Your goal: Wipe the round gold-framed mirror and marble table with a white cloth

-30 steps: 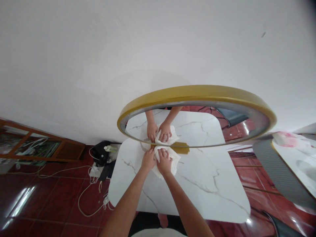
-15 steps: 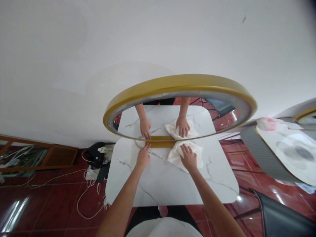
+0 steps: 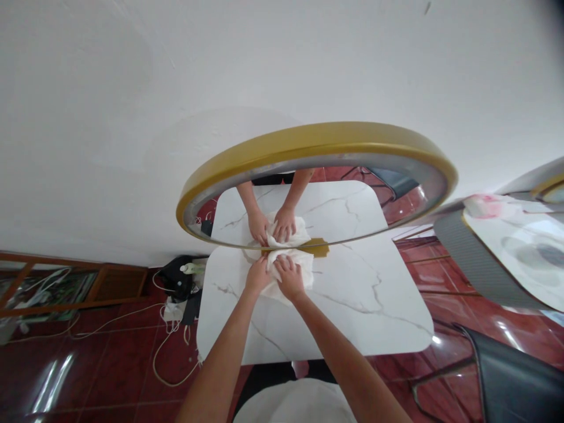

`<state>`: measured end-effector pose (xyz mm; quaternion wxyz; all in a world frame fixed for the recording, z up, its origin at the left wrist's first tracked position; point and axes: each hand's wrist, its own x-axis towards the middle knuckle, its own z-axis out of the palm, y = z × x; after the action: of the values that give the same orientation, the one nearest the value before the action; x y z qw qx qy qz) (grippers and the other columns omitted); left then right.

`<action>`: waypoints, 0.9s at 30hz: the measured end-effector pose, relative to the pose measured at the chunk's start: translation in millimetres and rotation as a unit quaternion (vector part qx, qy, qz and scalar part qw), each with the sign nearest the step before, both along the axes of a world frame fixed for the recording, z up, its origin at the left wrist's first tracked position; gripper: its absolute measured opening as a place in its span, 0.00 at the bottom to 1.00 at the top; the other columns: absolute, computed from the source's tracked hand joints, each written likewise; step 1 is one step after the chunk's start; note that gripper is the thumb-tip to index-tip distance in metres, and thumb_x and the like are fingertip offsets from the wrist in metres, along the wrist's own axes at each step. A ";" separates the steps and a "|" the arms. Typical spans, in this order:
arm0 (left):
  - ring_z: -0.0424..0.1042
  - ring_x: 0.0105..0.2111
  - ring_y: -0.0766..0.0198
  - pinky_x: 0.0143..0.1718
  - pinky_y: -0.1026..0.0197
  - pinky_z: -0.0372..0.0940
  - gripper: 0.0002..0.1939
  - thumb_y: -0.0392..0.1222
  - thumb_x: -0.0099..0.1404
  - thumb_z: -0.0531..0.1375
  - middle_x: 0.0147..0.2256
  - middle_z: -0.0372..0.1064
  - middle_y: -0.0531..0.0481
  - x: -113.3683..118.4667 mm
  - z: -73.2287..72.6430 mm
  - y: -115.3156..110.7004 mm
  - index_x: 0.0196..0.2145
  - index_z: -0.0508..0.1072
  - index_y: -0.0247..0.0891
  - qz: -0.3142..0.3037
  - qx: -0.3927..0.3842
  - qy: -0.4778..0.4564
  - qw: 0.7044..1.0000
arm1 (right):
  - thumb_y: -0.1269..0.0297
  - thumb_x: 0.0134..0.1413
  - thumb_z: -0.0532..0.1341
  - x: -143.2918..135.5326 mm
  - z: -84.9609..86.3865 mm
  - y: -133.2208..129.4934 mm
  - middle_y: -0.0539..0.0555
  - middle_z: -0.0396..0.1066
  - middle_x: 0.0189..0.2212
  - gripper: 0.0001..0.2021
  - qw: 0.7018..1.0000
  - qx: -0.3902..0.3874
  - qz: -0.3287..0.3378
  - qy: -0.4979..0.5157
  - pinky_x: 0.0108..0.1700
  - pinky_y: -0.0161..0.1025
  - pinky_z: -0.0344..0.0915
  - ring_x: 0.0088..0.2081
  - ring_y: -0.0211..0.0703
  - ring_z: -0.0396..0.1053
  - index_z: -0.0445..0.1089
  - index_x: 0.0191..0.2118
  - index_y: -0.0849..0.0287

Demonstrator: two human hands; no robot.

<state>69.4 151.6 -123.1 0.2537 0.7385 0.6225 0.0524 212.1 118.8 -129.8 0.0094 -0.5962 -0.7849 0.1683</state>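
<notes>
A round mirror in a gold frame [image 3: 318, 133] stands on a gold base [image 3: 321, 249] at the back of a white marble-patterned table [image 3: 361, 311]. A crumpled white cloth [image 3: 307, 262] lies over the left part of that base. Pressing down on the cloth is my right hand [image 3: 289, 278], its fingers bent over it. My left hand [image 3: 257, 276] is close beside it, at the left end of the base, with its fingertips at the cloth's edge and partly hidden. Both hands and the cloth show again as reflections in the mirror.
To the right are a black chair [image 3: 515, 367] and a second white tabletop [image 3: 520, 249] with a pink-and-white thing [image 3: 483, 207] on it. Cables [image 3: 170, 338] and a dark bag [image 3: 174, 276] lie on the red tiled floor at the left. A white wall [image 3: 110, 129] rises behind the mirror.
My right hand has slid left with the cloth along the base, coming up against my left hand. The base's right end now shows. My left hand has hardly moved.
</notes>
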 end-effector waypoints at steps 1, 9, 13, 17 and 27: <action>0.60 0.57 0.62 0.59 0.59 0.55 0.31 0.25 0.57 0.51 0.58 0.61 0.46 -0.6 0.6 0.4 0.59 0.60 0.37 -0.001 -0.002 0.000 1.000 | 0.65 0.54 0.54 6.7 1.2 -0.1 0.49 0.43 0.66 0.29 1.000 0.003 0.003 0.001 0.57 0.52 0.49 0.64 0.51 0.40 0.50 0.62 0.47; 0.55 0.60 0.64 0.61 0.61 0.52 0.35 0.24 0.54 0.51 0.61 0.54 0.47 -3.0 -1.2 -1.7 0.60 0.58 0.36 -0.005 -0.015 0.015 1.000 | 0.64 0.57 0.51 107.2 1.2 -12.4 0.51 0.44 0.65 0.28 0.994 0.024 -0.095 -0.041 0.54 0.51 0.52 0.63 0.52 0.41 0.48 0.63 0.50; 0.52 0.61 0.60 0.62 0.58 0.49 0.36 0.27 0.54 0.53 0.63 0.51 0.44 4.0 0.3 -9.7 0.61 0.55 0.34 0.006 -0.004 0.033 0.999 | 0.64 0.57 0.51 142.8 -4.5 -15.7 0.49 0.45 0.65 0.29 0.988 0.028 -0.139 -0.062 0.54 0.48 0.54 0.63 0.49 0.43 0.47 0.64 0.48; 0.47 0.63 0.57 0.63 0.53 0.43 0.37 0.28 0.56 0.51 0.64 0.46 0.45 24.1 2.7 -22.0 0.63 0.50 0.36 -0.008 0.035 0.047 0.998 | 0.64 0.56 0.52 152.8 -4.9 -14.0 0.48 0.46 0.65 0.29 0.990 0.033 -0.126 -0.044 0.54 0.47 0.54 0.63 0.48 0.43 0.48 0.63 0.48; 0.44 0.64 0.57 0.62 0.49 0.43 0.40 0.27 0.54 0.50 0.65 0.44 0.52 93.8 -4.6 -27.0 0.64 0.47 0.41 -0.134 0.026 0.023 0.990 | 0.64 0.57 0.51 172.5 -0.2 5.9 0.51 0.47 0.64 0.27 0.987 0.022 -0.156 -0.042 0.55 0.49 0.52 0.63 0.50 0.42 0.48 0.63 0.51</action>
<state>163.2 124.6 -127.6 0.2248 0.8226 0.5221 0.0170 384.6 124.8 -130.1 0.0155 -0.7175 -0.6856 0.1221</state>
